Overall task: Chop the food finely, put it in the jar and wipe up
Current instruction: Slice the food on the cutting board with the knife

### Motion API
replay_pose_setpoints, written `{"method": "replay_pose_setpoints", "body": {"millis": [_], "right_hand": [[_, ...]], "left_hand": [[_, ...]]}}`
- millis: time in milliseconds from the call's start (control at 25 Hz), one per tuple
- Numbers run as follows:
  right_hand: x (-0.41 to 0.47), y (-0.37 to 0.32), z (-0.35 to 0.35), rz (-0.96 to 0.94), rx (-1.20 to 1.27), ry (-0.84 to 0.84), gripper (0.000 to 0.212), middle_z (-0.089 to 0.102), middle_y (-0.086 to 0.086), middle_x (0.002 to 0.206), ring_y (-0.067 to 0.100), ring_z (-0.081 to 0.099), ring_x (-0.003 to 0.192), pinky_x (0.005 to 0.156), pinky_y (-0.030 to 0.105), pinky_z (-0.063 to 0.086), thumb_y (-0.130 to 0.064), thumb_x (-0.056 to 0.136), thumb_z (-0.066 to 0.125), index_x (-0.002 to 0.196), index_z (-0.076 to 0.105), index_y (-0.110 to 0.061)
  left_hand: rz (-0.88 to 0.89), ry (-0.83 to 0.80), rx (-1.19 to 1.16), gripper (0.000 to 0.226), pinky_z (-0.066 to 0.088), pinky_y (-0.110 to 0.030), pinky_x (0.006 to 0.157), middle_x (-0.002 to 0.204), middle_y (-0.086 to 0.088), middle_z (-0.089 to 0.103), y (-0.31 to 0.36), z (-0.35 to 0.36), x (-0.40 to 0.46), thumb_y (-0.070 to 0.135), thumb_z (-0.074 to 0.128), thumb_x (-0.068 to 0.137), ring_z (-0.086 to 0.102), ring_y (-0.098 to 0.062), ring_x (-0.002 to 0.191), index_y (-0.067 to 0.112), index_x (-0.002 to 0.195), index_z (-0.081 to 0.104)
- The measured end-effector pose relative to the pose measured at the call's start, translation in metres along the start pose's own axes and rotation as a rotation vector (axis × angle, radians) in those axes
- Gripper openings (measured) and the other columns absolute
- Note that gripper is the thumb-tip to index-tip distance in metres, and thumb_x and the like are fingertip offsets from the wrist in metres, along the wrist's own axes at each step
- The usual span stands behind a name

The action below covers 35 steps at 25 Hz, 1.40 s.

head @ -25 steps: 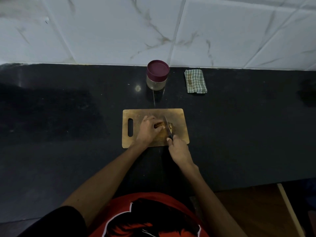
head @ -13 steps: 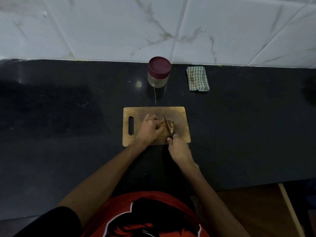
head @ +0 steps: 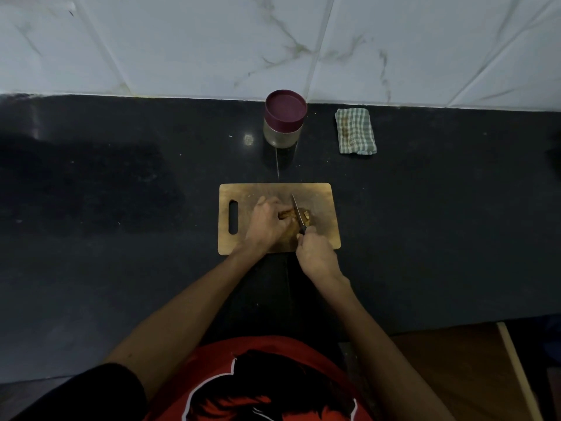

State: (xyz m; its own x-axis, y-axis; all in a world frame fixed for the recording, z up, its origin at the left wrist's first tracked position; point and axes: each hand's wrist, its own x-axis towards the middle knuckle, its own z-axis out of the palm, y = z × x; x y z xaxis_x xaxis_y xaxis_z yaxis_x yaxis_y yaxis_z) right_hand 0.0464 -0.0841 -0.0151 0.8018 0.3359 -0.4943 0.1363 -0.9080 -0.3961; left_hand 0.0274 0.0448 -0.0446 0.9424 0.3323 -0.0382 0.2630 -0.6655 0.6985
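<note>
While the view has crept slightly closer, both hands keep working mid-frame: the left hand [head: 267, 223] pinches the brown food [head: 306, 216] on the cutting board [head: 321, 196], the right hand [head: 315, 253] grips the knife [head: 298, 213]. Behind, on the black counter [head: 121, 208] against marbled wall tiles [head: 182, 41], the lidded jar [head: 283, 118] and checked cloth [head: 355, 131] are unmoved.

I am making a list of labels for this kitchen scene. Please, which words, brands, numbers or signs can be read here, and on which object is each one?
None can be read.
jar: no label or print shows on its lid or glass.
checked cloth: pattern only, no text.
cutting board: plain wood.
knife: no marking visible on the blade.
red shirt: a dark graphic, no letters visible.
</note>
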Motion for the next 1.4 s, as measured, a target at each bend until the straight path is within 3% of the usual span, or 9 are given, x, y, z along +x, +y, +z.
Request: {"method": "replay_pose_setpoints", "body": {"millis": [240,400,680,1080,1400], "right_hand": [[0.003,-0.008,0.002,0.014,-0.006,0.025,0.02,0.063,0.009,0.102,0.021,0.063,0.087,0.069,0.035,0.05,-0.025,0.105,0.037,0.116,0.048,-0.011],[-0.025,0.009,0.013,0.025,-0.028,-0.01,0.018,0.061,0.006,0.098,0.014,0.057,0.078,0.058,0.026,0.04,-0.025,0.105,0.038,0.114,0.047,-0.013],[0.01,-0.019,-0.003,0.042,-0.02,0.01,0.022,0.064,0.012,0.11,0.027,0.065,0.098,0.08,0.039,0.054,-0.017,0.103,0.04,0.12,0.049,-0.007],[-0.015,0.016,0.012,0.065,0.009,-0.002,0.022,0.062,0.007,0.105,0.023,0.063,0.095,0.083,0.043,0.053,-0.029,0.105,0.039,0.115,0.051,-0.014],[-0.003,0.016,-0.011,0.069,0.171,0.039,0.022,0.059,0.002,0.096,0.017,0.062,0.087,0.08,0.041,0.055,-0.031,0.104,0.04,0.112,0.054,-0.016]], "left_hand": [[-0.004,0.017,-0.018,0.025,0.038,-0.023,0.085,0.107,-0.005,0.062,0.001,0.002,-0.001,0.013,0.063,0.086,0.047,-0.019,0.102,0.013,0.111,0.069],[-0.027,0.025,-0.025,0.031,0.035,-0.018,0.084,0.11,-0.002,0.061,-0.001,0.004,-0.001,0.014,0.064,0.086,0.046,-0.015,0.102,0.012,0.117,0.065],[-0.01,0.002,0.011,0.026,0.038,-0.023,0.082,0.107,-0.004,0.062,0.001,0.003,-0.001,0.019,0.063,0.088,0.046,-0.017,0.098,0.016,0.113,0.068],[-0.028,0.029,-0.009,0.03,0.037,-0.022,0.086,0.112,-0.003,0.06,-0.002,0.006,-0.003,0.019,0.065,0.087,0.045,-0.014,0.102,0.015,0.116,0.065],[-0.036,0.035,0.001,0.031,0.035,-0.021,0.085,0.114,-0.003,0.061,-0.002,0.006,-0.004,0.018,0.065,0.086,0.044,-0.012,0.101,0.015,0.117,0.065]]}}
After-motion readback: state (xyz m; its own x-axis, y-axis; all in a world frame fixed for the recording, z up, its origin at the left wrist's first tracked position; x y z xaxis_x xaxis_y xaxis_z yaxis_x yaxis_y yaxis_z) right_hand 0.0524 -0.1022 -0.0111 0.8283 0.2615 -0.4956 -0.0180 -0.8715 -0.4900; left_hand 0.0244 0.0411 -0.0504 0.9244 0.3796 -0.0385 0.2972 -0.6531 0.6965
